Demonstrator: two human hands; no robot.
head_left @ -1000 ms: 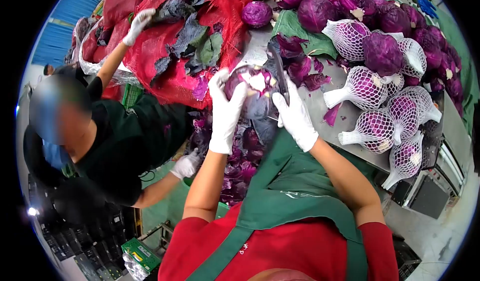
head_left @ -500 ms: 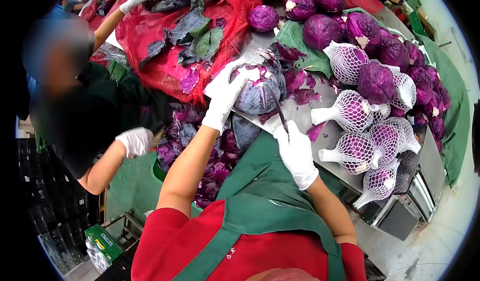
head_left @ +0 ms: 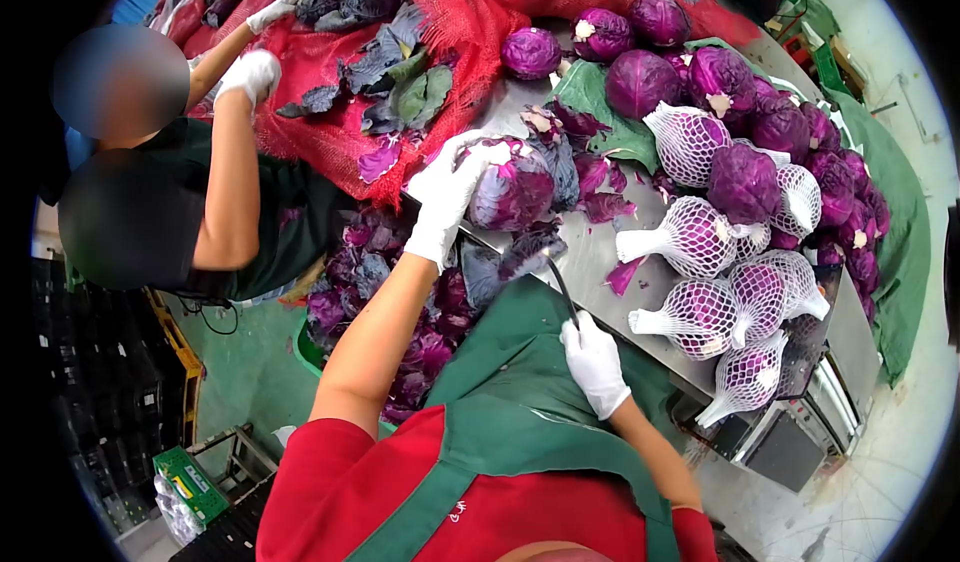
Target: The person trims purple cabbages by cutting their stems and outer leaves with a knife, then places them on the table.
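My gloved left hand [head_left: 448, 194] grips a red cabbage [head_left: 520, 190] from its left side, at the table's near edge. Reddish-purple skin shows over much of the cabbage. My gloved right hand [head_left: 597, 370] is closed round the handle of a knife [head_left: 562, 287], whose dark, narrow blade points up and away from me. A loose outer leaf [head_left: 532, 249] hangs at the table edge beside the blade tip, below the cabbage; whether the tip touches it I cannot tell. Trimmed leaves [head_left: 605, 205] lie just right of the cabbage.
Cabbages in white foam nets [head_left: 690, 237] stand on the metal table [head_left: 655, 337] at right, with bare cabbages [head_left: 640, 84] heaped behind. A red mesh sack [head_left: 470, 52] lies at the back left. Below, leaves [head_left: 425, 347] fill a green bin. A co-worker [head_left: 225, 182] works at left.
My right hand and the knife have moved down toward me, away from the cabbage. A dark outer leaf has come off its front, baring purple skin. The co-worker's nearer hand has risen.
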